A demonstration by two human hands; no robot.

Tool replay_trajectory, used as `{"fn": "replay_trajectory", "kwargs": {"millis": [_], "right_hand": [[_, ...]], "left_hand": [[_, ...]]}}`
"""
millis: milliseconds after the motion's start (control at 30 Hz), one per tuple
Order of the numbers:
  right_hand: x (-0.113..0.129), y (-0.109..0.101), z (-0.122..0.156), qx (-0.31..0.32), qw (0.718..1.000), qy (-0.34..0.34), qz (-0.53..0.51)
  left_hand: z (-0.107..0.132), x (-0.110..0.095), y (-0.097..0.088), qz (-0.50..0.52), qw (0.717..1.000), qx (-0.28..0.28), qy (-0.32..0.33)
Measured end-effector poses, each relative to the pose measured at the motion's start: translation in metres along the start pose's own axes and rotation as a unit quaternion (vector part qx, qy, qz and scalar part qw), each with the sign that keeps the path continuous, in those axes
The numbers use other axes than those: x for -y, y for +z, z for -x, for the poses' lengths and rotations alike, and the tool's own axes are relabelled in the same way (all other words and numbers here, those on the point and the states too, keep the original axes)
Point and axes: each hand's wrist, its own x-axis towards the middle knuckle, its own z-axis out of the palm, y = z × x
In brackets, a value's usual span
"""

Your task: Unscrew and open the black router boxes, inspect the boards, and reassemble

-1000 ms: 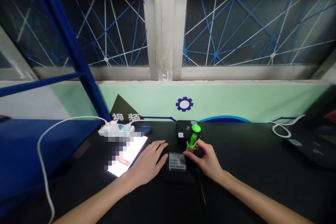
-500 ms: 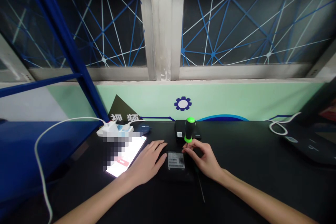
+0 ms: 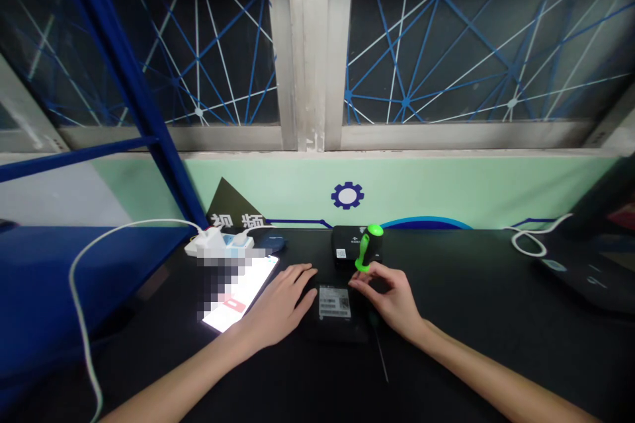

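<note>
"What changed?"

"The green-handled tool (image 3: 366, 248) now leans to the right; a moment earlier it stood upright."

"And the right hand (image 3: 387, 297)?"

"It reaches in from the lower right, nearly closed, thumb and forefinger pinching the tool's lower end just above a labelled black box (image 3: 335, 307)."

"The left hand (image 3: 278, 301)?"

"It lies palm down on the black table (image 3: 471, 337), fingers loosely open, holding nothing, just left of the box, beside a lit phone (image 3: 238, 294)."
</note>
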Motion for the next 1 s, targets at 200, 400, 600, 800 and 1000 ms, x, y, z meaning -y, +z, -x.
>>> {"fn": "replay_trajectory", "kwargs": {"millis": [200, 400, 600, 800, 1000], "right_hand": [[0.0021, -0.0014, 0.0011, 0.028, 0.999, -0.015, -0.004], [0.0056, -0.0011, -0.0009, 0.033, 0.999, -0.026, 0.008], [0.0033, 0.0004, -0.0036, -0.001, 1.0, 0.011, -0.024], [-0.0001, 0.0003, -0.0017, -0.004, 0.999, 0.02, -0.025], [0.001, 0.0007, -0.0012, -0.005, 1.0, 0.014, -0.024]], "left_hand": [[0.0002, 0.0007, 0.0001, -0.001, 1.0, -0.001, 0.003], [-0.0004, 0.0, 0.0009, -0.003, 1.0, -0.011, 0.009], [-0.0003, 0.0009, 0.001, 0.0, 1.0, -0.017, 0.011], [-0.0005, -0.0012, -0.0014, -0.001, 1.0, -0.013, 0.011], [-0.0003, -0.001, -0.001, 0.002, 1.0, -0.015, 0.012]]}}
